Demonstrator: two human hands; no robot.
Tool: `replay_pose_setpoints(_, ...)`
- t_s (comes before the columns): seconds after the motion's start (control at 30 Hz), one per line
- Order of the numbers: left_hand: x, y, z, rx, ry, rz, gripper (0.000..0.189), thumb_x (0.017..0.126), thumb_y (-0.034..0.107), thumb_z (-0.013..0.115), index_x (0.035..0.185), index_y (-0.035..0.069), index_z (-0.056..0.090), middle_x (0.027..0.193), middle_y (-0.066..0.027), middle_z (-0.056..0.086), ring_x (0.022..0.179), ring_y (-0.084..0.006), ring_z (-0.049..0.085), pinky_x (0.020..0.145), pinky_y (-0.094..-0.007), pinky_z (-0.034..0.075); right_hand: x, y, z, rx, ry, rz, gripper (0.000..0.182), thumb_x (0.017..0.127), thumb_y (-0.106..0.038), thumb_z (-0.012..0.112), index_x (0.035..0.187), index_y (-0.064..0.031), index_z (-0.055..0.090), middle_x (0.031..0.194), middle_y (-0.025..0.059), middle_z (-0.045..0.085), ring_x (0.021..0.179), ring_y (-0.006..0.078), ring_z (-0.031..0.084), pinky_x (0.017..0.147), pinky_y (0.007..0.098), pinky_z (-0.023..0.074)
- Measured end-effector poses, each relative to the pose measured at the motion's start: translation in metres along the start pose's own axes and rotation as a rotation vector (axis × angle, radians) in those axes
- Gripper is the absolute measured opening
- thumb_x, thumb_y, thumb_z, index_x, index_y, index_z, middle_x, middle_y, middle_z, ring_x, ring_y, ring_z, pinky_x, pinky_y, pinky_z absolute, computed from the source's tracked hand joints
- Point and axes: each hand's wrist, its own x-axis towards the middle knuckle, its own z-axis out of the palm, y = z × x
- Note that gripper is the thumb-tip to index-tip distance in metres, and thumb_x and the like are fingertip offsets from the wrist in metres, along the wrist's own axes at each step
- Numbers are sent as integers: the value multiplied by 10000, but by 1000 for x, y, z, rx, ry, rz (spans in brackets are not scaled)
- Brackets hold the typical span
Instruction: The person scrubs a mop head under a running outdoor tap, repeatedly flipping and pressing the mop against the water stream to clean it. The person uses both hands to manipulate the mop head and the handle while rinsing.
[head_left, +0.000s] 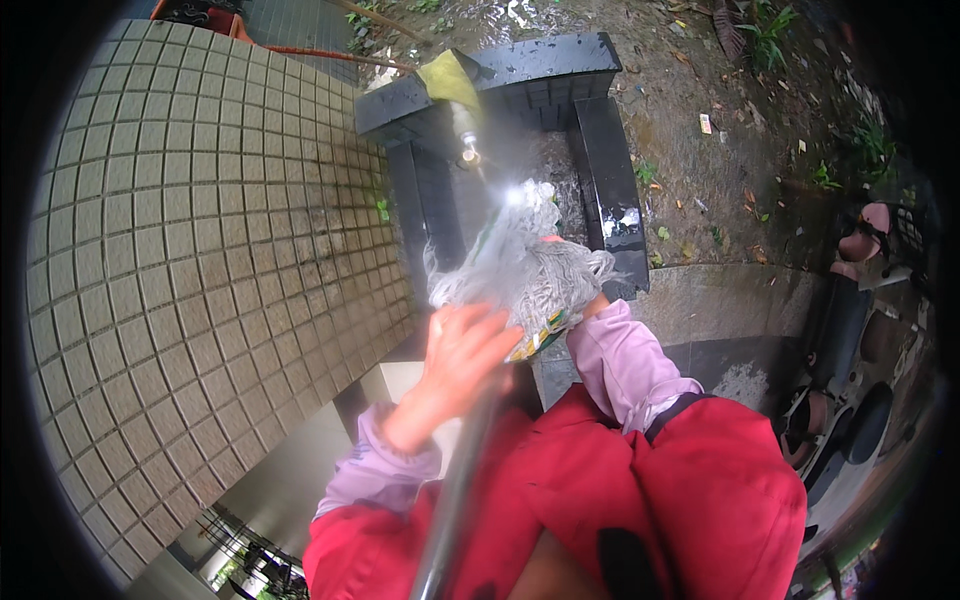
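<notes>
A string mop with wet grey-white yarn (559, 281) is held up before me over a dark tiled wash trough (611, 172). Yellow and green bands show at the near edge of its head. Its metal handle (457, 487) slants down toward my body. My left hand (465, 349), blurred, lies against the near-left strands with its fingers spread. Only the wrist of my right hand (598, 306) shows at the mop's right side; its fingers are hidden behind the yarn. A tap (469, 154) points at the mop, and bright spray surrounds the upper strands.
A yellow cloth (452, 79) hangs over the trough's back ledge (551, 60) above the tap. A tiled wall (217, 225) stands close on the left. Wet soil with litter (712, 172) lies to the right, with a parked scooter (840, 375) at the far right.
</notes>
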Motion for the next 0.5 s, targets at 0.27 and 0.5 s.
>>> replay_pose_setpoints(0.27, -59, -7, -59, 133, 45, -82, 409, 532, 75, 682, 925, 15, 589, 824, -99, 595, 804, -287, 558, 751, -424, 395, 41, 87, -5, 38, 45, 107, 357, 904, -250, 416, 1215, -77, 445, 1195, 77, 494, 1089, 205, 478, 924, 328, 407)
replay_pose_setpoints(0.5, -59, 15, -41, 105, 3, -103, 381, 510, 24, 606, 890, 57, 608, 850, -53, 598, 819, -241, 551, 775, -413, 350, 11, 104, -13, 57, 64, 141, 354, 904, -246, 417, 1211, -74, 448, 1190, 80, 498, 1083, 207, 483, 923, 330, 410)
